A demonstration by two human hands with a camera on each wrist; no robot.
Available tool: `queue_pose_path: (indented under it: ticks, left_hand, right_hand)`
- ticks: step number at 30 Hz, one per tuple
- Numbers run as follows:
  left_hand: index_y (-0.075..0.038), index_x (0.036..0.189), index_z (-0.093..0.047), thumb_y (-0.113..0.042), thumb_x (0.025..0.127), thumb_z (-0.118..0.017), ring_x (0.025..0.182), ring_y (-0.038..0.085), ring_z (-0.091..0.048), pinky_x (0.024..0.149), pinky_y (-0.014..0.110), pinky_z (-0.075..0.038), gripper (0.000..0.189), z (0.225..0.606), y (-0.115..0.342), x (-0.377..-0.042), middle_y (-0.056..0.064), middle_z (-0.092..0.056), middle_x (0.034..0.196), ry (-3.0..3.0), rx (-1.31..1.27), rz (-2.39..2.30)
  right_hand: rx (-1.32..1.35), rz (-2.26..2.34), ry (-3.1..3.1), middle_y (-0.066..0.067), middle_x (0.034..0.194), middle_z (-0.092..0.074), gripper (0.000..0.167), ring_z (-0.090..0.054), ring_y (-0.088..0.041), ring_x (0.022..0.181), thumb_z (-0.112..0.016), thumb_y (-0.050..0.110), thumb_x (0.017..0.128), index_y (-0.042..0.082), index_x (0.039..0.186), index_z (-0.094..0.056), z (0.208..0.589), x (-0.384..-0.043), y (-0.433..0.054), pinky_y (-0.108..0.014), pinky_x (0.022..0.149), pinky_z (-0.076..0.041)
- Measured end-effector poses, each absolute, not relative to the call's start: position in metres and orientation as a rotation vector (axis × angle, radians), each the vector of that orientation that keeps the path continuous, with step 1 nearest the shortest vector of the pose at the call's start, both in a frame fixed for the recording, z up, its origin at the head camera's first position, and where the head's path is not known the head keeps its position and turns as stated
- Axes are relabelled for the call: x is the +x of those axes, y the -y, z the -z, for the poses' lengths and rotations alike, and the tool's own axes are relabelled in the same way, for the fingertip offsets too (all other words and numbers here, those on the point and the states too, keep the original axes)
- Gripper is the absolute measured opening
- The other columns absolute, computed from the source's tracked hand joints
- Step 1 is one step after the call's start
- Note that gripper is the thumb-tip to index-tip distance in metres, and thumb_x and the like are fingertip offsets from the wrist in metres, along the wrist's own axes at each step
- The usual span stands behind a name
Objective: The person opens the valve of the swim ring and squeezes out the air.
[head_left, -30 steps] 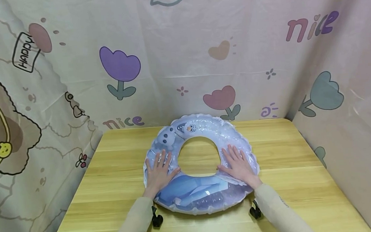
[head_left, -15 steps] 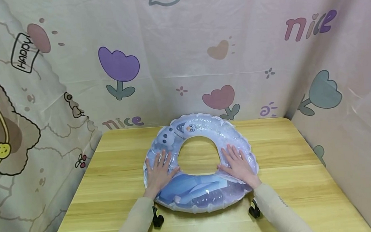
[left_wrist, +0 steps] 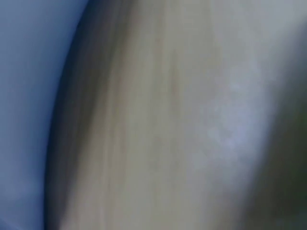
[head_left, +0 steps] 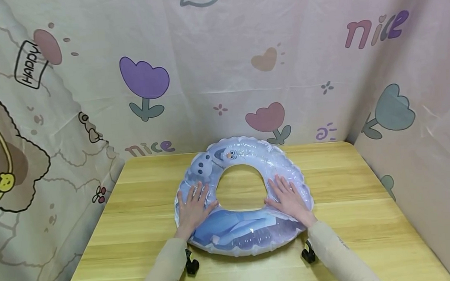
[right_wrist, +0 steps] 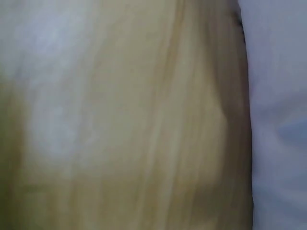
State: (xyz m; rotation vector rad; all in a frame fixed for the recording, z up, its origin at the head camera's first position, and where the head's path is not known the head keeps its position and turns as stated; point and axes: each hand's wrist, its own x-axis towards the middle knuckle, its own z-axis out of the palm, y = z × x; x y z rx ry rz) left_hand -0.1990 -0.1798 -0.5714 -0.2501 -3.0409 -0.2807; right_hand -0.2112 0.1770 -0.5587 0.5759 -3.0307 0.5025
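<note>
An inflated swim ring (head_left: 251, 238) with a snowman print lies on the wooden table in the head view, its hole facing up. My left hand (head_left: 192, 211) rests on its left side with fingers spread. On the opposite side my right hand (head_left: 290, 201) lies flat on the ring, fingers spread too. Both thumbs point inward to the hole's edge. A blurred bluish edge of the swim ring (left_wrist: 21, 115) fills the left of the left wrist view; its pale side (right_wrist: 278, 115) shows at the right of the right wrist view. Neither wrist view shows a hand.
The wooden table (head_left: 138, 246) extends to both sides of the ring. A printed cloth (head_left: 211, 50) hangs behind the table and along both sides. Black wrist devices (head_left: 192, 264) sit under the sleeves.
Both hands stay in place on the swim ring. The ring's near edge sits very slightly higher in the head view than before.
</note>
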Motion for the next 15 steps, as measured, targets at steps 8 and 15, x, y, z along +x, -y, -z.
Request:
queue_pose_path:
  ticks: [8,15]
  left_hand:
    - [-0.023,0.16,-0.031,-0.065,0.097,-0.047,0.157,0.032,-0.023,0.123,0.068,0.0,0.077,0.5689,0.179,-0.1981,0.005,-0.026,0.168,3.021,-0.25,0.26]
    - [-0.022,0.16,-0.029,-0.064,0.096,-0.049,0.157,0.033,-0.021,0.123,0.069,0.001,0.079,0.5701,0.1797,-0.199,0.007,-0.024,0.169,3.006,-0.255,0.292]
  right_hand:
    - [0.582,-0.49,3.016,-0.021,0.166,-0.017,0.08,-0.017,-0.043,0.155,-0.056,0.052,0.097,0.01,0.159,-0.029,0.5595,-0.2121,-0.1765,-0.064,0.125,-0.012]
    - [0.569,-0.498,3.026,-0.021,0.167,-0.015,0.081,-0.015,-0.043,0.155,-0.056,0.054,0.097,0.01,0.159,-0.028,0.5586,-0.2127,-0.1765,-0.064,0.125,-0.01]
